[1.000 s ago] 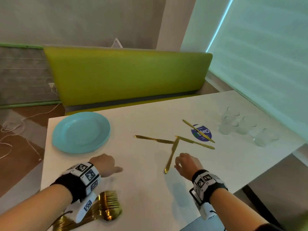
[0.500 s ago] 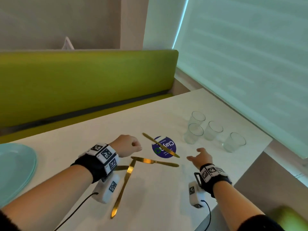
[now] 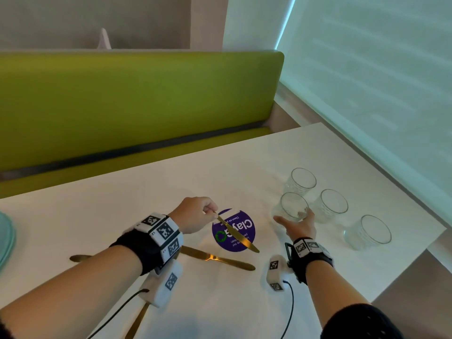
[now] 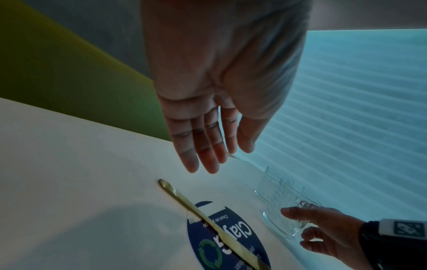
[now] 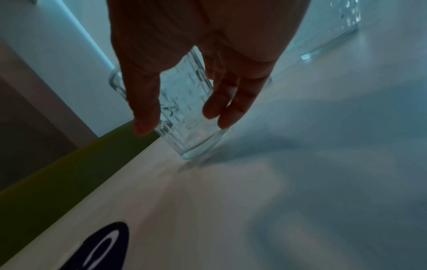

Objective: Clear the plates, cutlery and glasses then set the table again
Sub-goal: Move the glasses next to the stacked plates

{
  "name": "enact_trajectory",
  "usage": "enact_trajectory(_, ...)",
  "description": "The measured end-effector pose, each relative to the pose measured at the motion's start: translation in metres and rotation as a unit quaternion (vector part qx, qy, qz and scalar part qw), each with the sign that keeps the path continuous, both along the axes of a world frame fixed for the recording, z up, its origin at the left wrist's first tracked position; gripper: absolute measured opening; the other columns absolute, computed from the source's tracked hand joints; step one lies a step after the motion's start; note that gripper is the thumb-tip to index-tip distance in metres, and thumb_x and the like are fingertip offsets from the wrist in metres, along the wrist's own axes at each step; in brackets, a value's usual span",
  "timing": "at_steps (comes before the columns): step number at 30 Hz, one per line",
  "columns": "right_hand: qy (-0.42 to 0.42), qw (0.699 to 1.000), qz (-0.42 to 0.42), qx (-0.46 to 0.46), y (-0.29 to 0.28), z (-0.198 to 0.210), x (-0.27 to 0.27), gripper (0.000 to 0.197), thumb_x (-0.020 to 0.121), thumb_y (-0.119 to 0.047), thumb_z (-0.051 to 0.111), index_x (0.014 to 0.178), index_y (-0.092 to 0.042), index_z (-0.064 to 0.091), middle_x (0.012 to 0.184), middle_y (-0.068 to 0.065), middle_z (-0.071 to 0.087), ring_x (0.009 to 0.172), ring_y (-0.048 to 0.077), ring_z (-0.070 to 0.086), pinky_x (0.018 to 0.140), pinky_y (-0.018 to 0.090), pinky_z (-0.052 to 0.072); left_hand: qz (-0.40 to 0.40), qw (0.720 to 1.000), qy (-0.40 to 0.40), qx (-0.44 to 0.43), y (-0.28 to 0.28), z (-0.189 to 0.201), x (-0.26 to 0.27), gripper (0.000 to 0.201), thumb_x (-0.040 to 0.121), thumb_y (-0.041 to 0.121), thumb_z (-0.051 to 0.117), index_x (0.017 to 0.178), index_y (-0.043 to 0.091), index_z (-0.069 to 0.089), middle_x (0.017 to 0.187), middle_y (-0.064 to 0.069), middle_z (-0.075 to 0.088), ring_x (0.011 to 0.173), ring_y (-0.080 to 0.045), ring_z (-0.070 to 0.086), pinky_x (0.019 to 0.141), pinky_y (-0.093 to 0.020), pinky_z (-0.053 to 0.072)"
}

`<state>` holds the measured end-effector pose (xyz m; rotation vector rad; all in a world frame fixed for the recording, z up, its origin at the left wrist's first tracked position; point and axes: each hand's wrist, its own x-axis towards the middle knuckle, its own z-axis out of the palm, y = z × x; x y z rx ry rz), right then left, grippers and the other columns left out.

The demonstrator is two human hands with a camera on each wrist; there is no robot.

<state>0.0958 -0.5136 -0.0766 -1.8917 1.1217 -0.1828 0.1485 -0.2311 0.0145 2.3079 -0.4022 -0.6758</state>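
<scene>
Several clear glasses stand at the right of the white table. My right hand reaches around the nearest glass, thumb on its left and fingers on its right, spread and not closed. A gold knife lies across a round purple sticker. My left hand hovers just over the knife's handle end, fingers straight, holding nothing. A second gold knife lies nearer me. A third knife shows under my left wrist.
A turquoise plate peeks in at the left edge. A green bench runs behind the table. A window blind stands along the right. The other glasses crowd close behind the one I reach for.
My right hand has gone forward from the table to either side of the nearest glass. My left hand has moved right to the handle end of the knife on the sticker.
</scene>
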Motion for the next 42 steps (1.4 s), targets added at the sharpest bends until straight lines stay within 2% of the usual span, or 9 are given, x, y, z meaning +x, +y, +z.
enact_trajectory(8, -0.037, 0.999, 0.030, -0.024, 0.011, 0.011, 0.005, 0.076, 0.063, -0.021, 0.085, 0.129, -0.015, 0.047, 0.125, 0.009, 0.056, 0.116, 0.026, 0.054, 0.099, 0.034, 0.042, 0.003, 0.999, 0.038, -0.003, -0.020, -0.003, -0.004, 0.045, 0.088, 0.030, 0.062, 0.129, 0.017, 0.048, 0.120, -0.001, 0.059, 0.101, -0.011, 0.053, 0.077, -0.018, 0.046)
enact_trajectory(15, -0.050, 0.963, 0.263, 0.035, 0.062, 0.042, 0.007, 0.074, 0.057, -0.020, 0.088, 0.122, -0.021, 0.053, 0.105, -0.002, 0.059, 0.098, 0.018, 0.061, 0.081, 0.025, 0.052, -0.001, 0.998, 0.026, -0.049, -0.040, -0.009, -0.014, 0.097, 0.069, 0.027, 0.081, 0.146, 0.023, 0.023, 0.144, 0.001, 0.039, 0.130, -0.017, 0.041, 0.097, -0.030, 0.048)
enact_trajectory(19, -0.076, 0.952, 0.293, 0.052, 0.083, 0.046, 0.005, 0.069, 0.058, -0.021, 0.087, 0.118, -0.023, 0.055, 0.098, -0.009, 0.060, 0.094, 0.015, 0.064, 0.083, 0.027, 0.054, 0.021, 0.992, 0.011, -0.123, -0.047, -0.005, -0.020, 0.095, 0.066, 0.013, 0.083, 0.143, 0.019, 0.027, 0.115, 0.014, 0.046, 0.110, -0.006, 0.047, 0.070, 0.000, 0.039)
enact_trajectory(25, -0.031, 0.926, 0.354, 0.123, 0.082, 0.046, 0.005, 0.105, 0.033, -0.049, 0.085, 0.129, -0.022, 0.050, 0.116, -0.002, 0.064, 0.107, 0.018, 0.062, 0.093, 0.038, 0.053, 0.059, 0.991, -0.010, -0.121, -0.044, -0.012, -0.024, 0.081, 0.066, 0.021, 0.084, 0.133, 0.015, 0.038, 0.107, 0.013, 0.048, 0.098, -0.003, 0.050, 0.059, -0.001, 0.039)
enact_trajectory(28, 0.045, 0.904, 0.407, 0.120, 0.059, 0.051, 0.011, 0.106, 0.054, -0.031, 0.088, 0.144, -0.017, 0.033, 0.129, 0.003, 0.057, 0.092, 0.018, 0.064, 0.070, 0.025, 0.057, 0.078, 0.991, -0.029, -0.109, -0.041, -0.012, -0.024, 0.069, 0.066, 0.022, 0.084, 0.123, 0.021, 0.044, 0.100, 0.019, 0.049, 0.093, 0.001, 0.052, 0.066, -0.003, 0.040)
enact_trajectory(30, 0.092, 0.930, 0.348, 0.070, 0.033, 0.039, 0.018, 0.105, 0.064, -0.027, 0.085, 0.148, -0.013, 0.023, 0.138, 0.006, 0.048, 0.087, 0.019, 0.064, 0.063, 0.023, 0.054, 0.098, 0.991, -0.036, -0.085, -0.034, -0.012, -0.020, 0.076, 0.064, 0.023, 0.084, 0.128, 0.015, 0.044, 0.117, 0.007, 0.055, 0.101, -0.006, 0.052, 0.077, -0.015, 0.046)
enact_trajectory(32, 0.126, 0.961, 0.246, -0.015, 0.007, 0.022, 0.028, 0.110, 0.064, -0.036, 0.084, 0.149, -0.010, 0.020, 0.143, 0.011, 0.044, 0.105, 0.028, 0.063, 0.082, 0.035, 0.056, 0.117, 0.990, -0.041, -0.061, -0.026, -0.014, -0.013, 0.085, 0.062, 0.026, 0.085, 0.133, 0.011, 0.041, 0.132, -0.003, 0.052, 0.116, -0.015, 0.052, 0.087, -0.024, 0.049)
enact_trajectory(37, 0.097, 0.994, 0.044, -0.034, -0.036, -0.009, 0.064, 0.101, 0.062, -0.042, 0.081, 0.138, -0.003, 0.026, 0.121, 0.022, 0.060, 0.106, 0.035, 0.063, 0.089, 0.047, 0.053, 0.150, 0.986, -0.062, -0.046, -0.011, -0.013, -0.003, 0.093, 0.062, 0.032, 0.086, 0.138, 0.013, 0.036, 0.142, -0.003, 0.045, 0.126, -0.018, 0.047, 0.094, -0.023, 0.042)
enact_trajectory(42, 0.034, 0.998, -0.061, 0.008, -0.036, -0.001, 0.086, 0.106, 0.065, -0.038, 0.082, 0.142, -0.003, 0.018, 0.135, 0.022, 0.047, 0.122, 0.035, 0.050, 0.102, 0.042, 0.043, 0.179, 0.981, -0.067, -0.042, 0.004, -0.016, -0.002, 0.092, 0.064, 0.036, 0.084, 0.139, 0.015, 0.035, 0.144, -0.002, 0.044, 0.128, -0.018, 0.046, 0.097, -0.025, 0.041)
